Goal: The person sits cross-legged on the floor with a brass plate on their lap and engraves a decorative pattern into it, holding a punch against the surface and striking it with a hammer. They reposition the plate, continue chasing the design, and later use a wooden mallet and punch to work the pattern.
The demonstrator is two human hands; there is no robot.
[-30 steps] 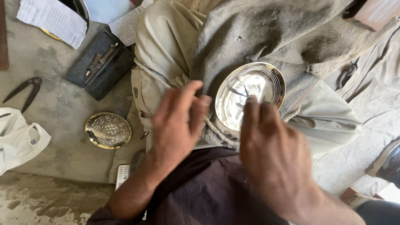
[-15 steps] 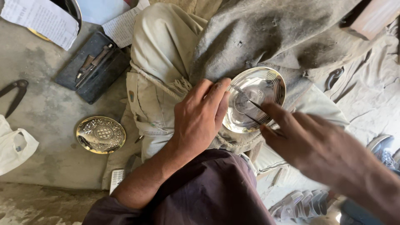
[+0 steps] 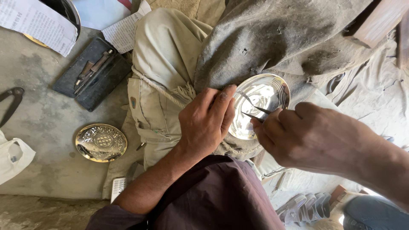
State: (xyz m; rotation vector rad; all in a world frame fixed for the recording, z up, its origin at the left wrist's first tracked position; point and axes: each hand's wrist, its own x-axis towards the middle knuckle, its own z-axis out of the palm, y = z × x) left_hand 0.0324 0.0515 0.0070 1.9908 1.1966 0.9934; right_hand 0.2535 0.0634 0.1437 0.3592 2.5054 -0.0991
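Head view: two hands at a shiny metal plate resting on the person's lap, centre-right of the frame.

The left hand (image 3: 206,121) lies curled over the left rim of the shiny metal plate (image 3: 266,96), fingers closed against the edge and touching it. The right hand (image 3: 306,136), at right of centre, pinches a thin dark pointed tool (image 3: 255,113) between closed fingertips; the tool's legs reach onto the plate's inner surface. The plate sits tilted on a grey cloth (image 3: 272,38) draped over the knees. At lower left, an embossed brass plate (image 3: 101,142) lies flat on the concrete floor (image 3: 42,127). Above it, at upper left, a dark case (image 3: 91,79) lies open with tools inside. Printed paper (image 3: 36,23) fills the upper-left corner. Black pliers (image 3: 10,102) lie at the left edge.
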